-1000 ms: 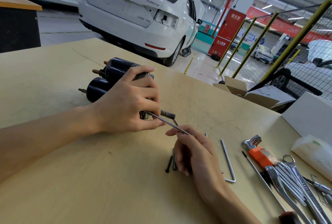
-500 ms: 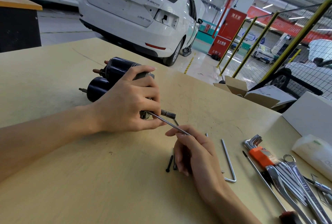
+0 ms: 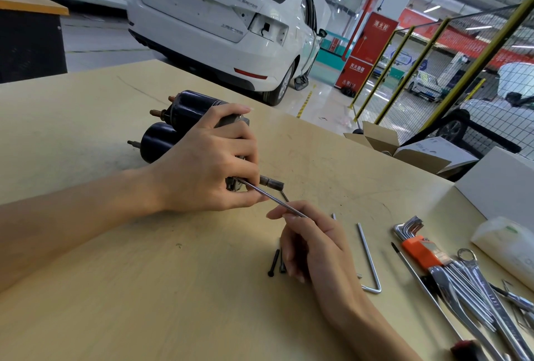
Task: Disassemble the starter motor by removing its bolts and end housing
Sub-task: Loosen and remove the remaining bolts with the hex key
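Note:
The black starter motor (image 3: 185, 117) lies on the wooden table (image 3: 115, 274), its two cylinders pointing left. My left hand (image 3: 208, 167) grips its right end, hiding the end housing. A thin metal hex key (image 3: 271, 197) runs from the motor's end to my right hand (image 3: 312, 245), which pinches its long shaft between thumb and fingers. A short metal shaft (image 3: 271, 182) sticks out of the motor by my left fingers. Two black bolts (image 3: 276, 263) lie on the table just left of my right hand.
An L-shaped hex key (image 3: 368, 256) lies right of my right hand. A hex key set in an orange holder (image 3: 419, 248) and several wrenches (image 3: 474, 288) sit at the right. A white box (image 3: 500, 184) and a cardboard box (image 3: 384, 138) stand at the far right edge.

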{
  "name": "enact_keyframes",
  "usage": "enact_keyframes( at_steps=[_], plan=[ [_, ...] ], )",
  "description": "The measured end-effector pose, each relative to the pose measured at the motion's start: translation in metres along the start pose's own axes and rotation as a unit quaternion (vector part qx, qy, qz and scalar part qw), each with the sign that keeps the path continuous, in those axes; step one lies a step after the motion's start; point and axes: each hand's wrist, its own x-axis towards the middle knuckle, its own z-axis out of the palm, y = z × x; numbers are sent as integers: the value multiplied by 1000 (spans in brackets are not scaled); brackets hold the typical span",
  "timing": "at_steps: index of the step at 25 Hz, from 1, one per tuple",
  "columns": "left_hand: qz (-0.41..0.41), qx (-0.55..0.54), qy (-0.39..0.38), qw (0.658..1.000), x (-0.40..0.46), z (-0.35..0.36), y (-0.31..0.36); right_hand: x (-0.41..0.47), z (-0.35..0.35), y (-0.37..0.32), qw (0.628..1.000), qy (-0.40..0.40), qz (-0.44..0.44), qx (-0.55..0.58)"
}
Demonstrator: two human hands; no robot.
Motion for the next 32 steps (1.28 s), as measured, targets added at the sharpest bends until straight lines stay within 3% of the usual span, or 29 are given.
enact_keyframes(
  at_steps=[32],
  plan=[
    [1,5,-4,1000,0,1,-1,1,0,0,1000,-4,-6,-7]
  ],
)
